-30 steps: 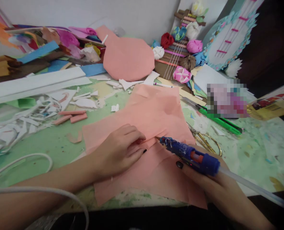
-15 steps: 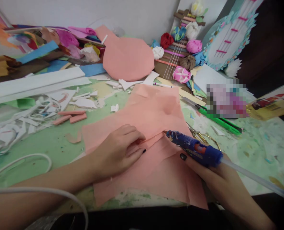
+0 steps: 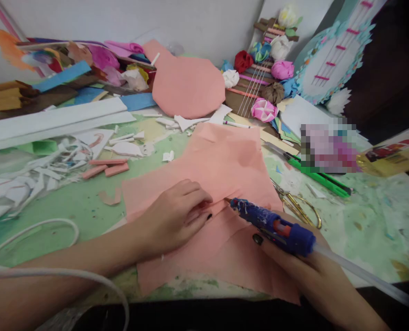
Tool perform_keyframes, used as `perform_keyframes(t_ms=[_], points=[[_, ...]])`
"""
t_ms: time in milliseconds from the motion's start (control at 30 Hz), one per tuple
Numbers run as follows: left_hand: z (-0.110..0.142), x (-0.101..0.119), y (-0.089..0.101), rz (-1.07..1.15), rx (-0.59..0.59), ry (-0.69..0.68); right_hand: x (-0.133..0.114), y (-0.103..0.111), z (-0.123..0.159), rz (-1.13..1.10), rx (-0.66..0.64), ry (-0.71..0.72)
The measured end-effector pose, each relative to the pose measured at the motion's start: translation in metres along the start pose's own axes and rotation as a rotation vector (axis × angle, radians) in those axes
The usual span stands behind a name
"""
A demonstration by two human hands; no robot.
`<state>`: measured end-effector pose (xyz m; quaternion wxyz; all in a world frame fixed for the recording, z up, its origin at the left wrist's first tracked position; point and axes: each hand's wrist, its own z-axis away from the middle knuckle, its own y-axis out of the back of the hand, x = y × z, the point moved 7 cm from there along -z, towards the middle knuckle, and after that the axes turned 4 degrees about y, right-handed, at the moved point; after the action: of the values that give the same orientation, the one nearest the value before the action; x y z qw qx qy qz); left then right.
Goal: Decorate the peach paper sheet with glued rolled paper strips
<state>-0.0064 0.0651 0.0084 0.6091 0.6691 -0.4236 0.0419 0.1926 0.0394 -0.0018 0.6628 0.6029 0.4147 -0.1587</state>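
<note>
A salmon-pink sheet of thin paper [image 3: 225, 161] lies creased on the table, with a narrow fold running across its middle. My left hand [image 3: 182, 216] rests on it, fingers curled and thumb beside them, closed on the near end of that fold. My right hand [image 3: 304, 271] is wrapped round a blue hot glue gun [image 3: 271, 225], whose tip touches or almost touches the fold just right of my left fingertips. A long clear glue stick [image 3: 363, 271] sticks out of the gun's back. The fingers under the gun are mostly hidden.
Gold-handled scissors [image 3: 299, 207] and a green utility knife [image 3: 320, 177] lie to the right. White scraps [image 3: 35, 179] and small pink pieces [image 3: 108, 168] lie left. Behind stands a pink guitar-like cutout [image 3: 190, 87]. A white cable [image 3: 70, 274] crosses over my left forearm.
The glue gun slid right and slightly up along the fold, then came back left toward my left fingers. My left hand has kept its place on the paper. The view has shifted slightly.
</note>
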Motion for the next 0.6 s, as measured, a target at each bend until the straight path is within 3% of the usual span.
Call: perform_keyframes(t_ms=[267,600], points=[[0.000,0.001,0.000,0.009,0.003,-0.012,-0.028,-0.006,-0.003,0.068,-0.087,0.085],[0.002,0.004,0.000,0.023,-0.021,-0.013,-0.028,-0.013,-0.001,0.018,-0.160,0.041]])
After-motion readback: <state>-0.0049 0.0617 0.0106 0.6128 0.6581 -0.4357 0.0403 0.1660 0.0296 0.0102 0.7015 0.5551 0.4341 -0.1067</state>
